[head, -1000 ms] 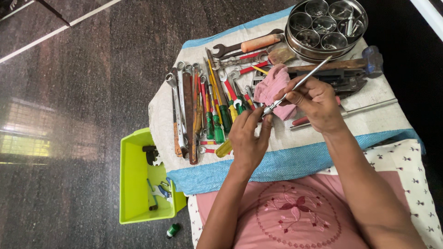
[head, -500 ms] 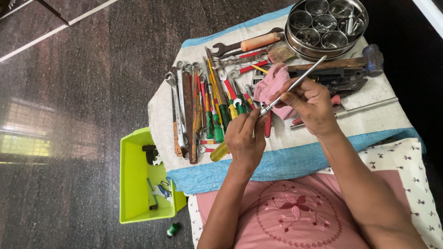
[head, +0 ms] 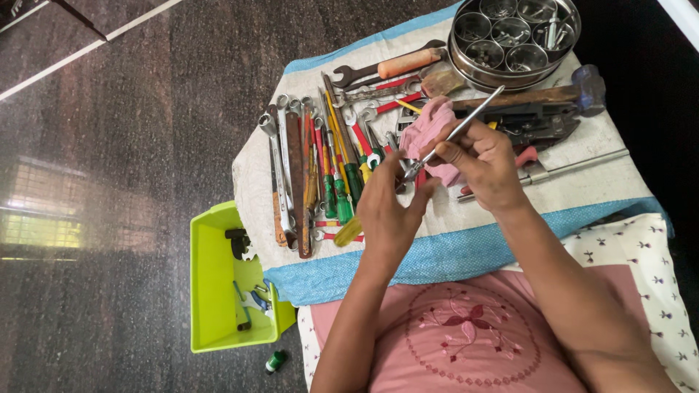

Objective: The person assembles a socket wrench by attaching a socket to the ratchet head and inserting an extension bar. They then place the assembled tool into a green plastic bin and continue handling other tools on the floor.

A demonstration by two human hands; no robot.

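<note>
A slim silver metal tool (head: 466,124) slants up toward the round tin. My right hand (head: 484,166) grips it around the middle. My left hand (head: 389,207) pinches its lower end between thumb and fingertips. A pink cloth (head: 424,129) lies bunched just behind my right hand's fingers, touching the tool. Both hands hover over a white cloth with a blue border (head: 473,240) that is spread with tools.
Wrenches (head: 280,167) and green-handled screwdrivers (head: 342,196) lie in a row to the left. A round steel tin of small cups (head: 513,36) and a wooden-handled hammer (head: 553,94) sit at the far side. A lime-green bin (head: 215,291) and a small green bottle (head: 274,360) stand on the dark floor.
The tool's far tip has drifted slightly left and my hands have shifted a little with it. Both hands keep their hold.
</note>
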